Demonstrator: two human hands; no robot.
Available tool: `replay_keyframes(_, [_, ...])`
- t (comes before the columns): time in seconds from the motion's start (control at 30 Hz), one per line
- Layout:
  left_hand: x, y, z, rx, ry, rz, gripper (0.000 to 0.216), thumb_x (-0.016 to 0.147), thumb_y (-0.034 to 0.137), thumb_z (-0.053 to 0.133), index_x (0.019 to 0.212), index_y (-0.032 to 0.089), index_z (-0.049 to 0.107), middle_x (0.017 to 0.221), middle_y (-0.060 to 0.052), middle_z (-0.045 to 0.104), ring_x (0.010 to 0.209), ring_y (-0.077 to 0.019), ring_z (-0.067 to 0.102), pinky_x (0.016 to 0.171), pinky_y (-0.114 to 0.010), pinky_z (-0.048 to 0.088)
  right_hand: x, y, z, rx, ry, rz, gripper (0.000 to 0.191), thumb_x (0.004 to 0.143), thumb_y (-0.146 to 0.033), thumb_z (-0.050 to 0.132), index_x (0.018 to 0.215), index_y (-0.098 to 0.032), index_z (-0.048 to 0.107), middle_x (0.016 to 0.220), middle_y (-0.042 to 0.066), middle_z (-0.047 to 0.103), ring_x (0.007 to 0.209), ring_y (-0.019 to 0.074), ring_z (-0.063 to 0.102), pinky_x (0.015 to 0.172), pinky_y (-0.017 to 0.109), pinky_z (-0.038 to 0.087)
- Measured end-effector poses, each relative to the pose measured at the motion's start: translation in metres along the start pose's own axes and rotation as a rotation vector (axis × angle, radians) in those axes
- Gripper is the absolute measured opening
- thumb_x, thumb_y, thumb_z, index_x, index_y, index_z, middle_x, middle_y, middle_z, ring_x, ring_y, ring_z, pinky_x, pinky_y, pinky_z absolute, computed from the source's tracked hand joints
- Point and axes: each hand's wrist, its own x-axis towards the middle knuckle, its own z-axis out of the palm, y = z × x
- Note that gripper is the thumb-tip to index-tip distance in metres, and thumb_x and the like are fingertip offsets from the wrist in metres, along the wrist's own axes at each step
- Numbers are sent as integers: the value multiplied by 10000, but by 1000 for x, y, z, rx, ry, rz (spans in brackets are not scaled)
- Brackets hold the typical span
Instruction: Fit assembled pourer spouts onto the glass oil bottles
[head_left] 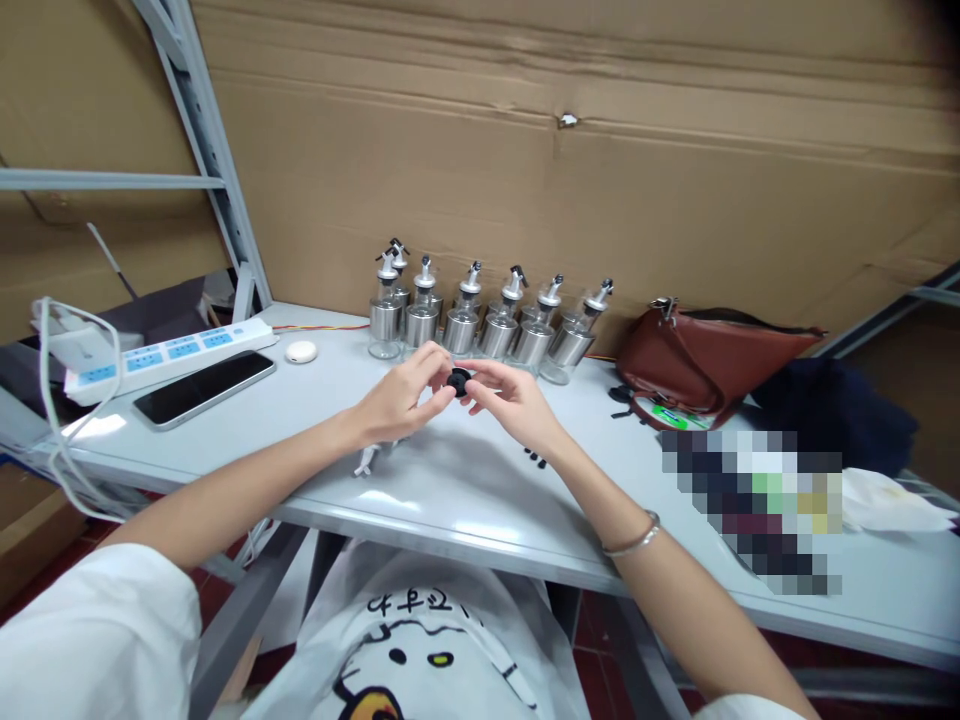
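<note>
Above the table's middle, my left hand (405, 393) and my right hand (514, 402) meet, both pinching a small round black piece (459, 381), which looks like a stopper. Fingers partly cover its edges. Behind my hands stand several glass oil bottles (498, 330) with steel sleeves and metal pour spouts. A few small silver-white parts (365, 461) lie on the table below my left hand. Small black parts (535, 458) lie by my right wrist, partly hidden by it.
On the left of the table (442, 500) are a power strip (180, 350), a phone (206, 390), a white cable (49, 390) and a round white case (301, 352). A brown leather bag (712, 360) sits right, near dark cloth (840, 415). Cardboard (525, 180) walls the back.
</note>
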Motion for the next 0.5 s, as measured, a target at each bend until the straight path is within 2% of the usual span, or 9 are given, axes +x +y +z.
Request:
replay_keyframes(0.2, [3, 1, 4, -234, 51, -138, 101, 849, 249, 510, 775, 186, 481, 922, -35, 483, 832, -146, 543, 762, -287, 505, 1, 4, -2, -119, 34, -59, 384, 783, -320, 614, 1143, -188, 621, 864, 37, 626, 771, 159, 587, 634, 295, 549])
replay_keyframes(0.3, [4, 0, 5, -368, 66, -203, 164, 812, 256, 573, 755, 189, 434, 897, -21, 478, 838, -137, 535, 772, -279, 495, 0, 3, -3, -143, 36, -67, 379, 781, -305, 600, 1139, -181, 612, 899, 47, 635, 804, 167, 593, 646, 297, 540])
replay_keyframes(0.4, [4, -1, 5, -546, 18, -280, 243, 785, 278, 615, 810, 203, 385, 872, 6, 474, 787, -108, 541, 748, -250, 478, 0, 0, -3, -184, 37, -77, 321, 768, -278, 584, 1069, -176, 633, 937, 61, 660, 867, 187, 602, 666, 301, 529])
replay_keyframes(0.5, [4, 0, 5, -646, -21, -331, 304, 756, 275, 641, 899, 214, 380, 878, 15, 487, 764, -99, 563, 716, -231, 469, -1, -3, -2, -206, 35, -72, 293, 731, -248, 569, 1001, -167, 649, 895, 58, 677, 836, 187, 617, 669, 304, 522])
